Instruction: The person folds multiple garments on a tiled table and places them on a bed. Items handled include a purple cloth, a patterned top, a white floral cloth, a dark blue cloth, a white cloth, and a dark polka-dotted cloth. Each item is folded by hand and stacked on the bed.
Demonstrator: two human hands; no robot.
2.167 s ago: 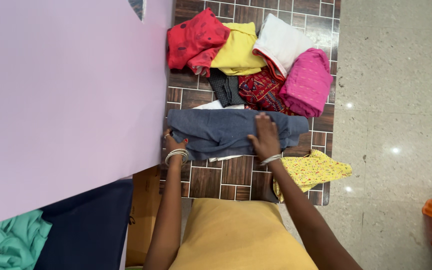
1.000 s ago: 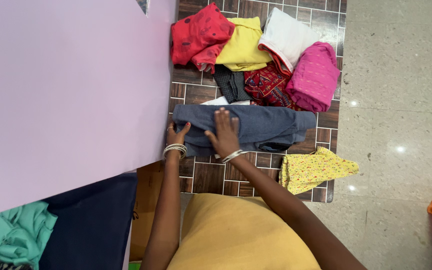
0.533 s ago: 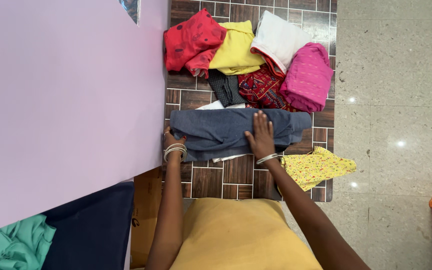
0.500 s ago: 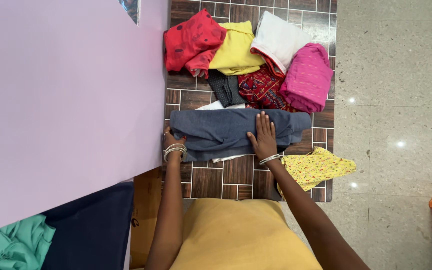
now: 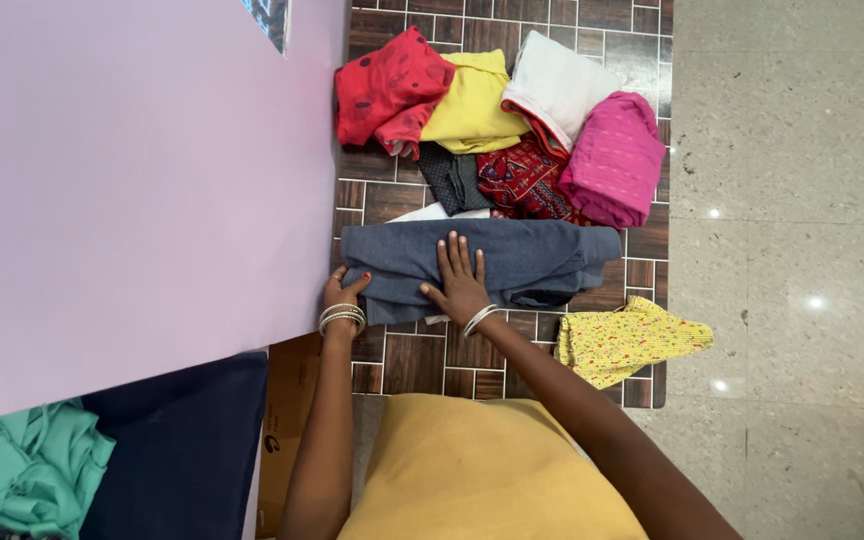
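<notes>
While flat, right hand (image 5: pixel 460 283) presses blue-grey garment (image 5: pixel 532 258).

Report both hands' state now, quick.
Left hand: closed on the left end of the folded grey-blue garment, gripping its edge.
Right hand: open, palm flat, pressing on the garment's middle; holding nothing.

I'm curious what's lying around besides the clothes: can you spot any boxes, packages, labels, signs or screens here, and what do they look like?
Cardboard box: brown, standing on the floor left of the person, below the table's near-left corner, partly hidden by the pale pink surface; a small dark mark on its side.
Picture or poster corner: top edge, on the pale pink surface; dark and bluish, too little shows to tell more.
No screens or signs show.
</notes>
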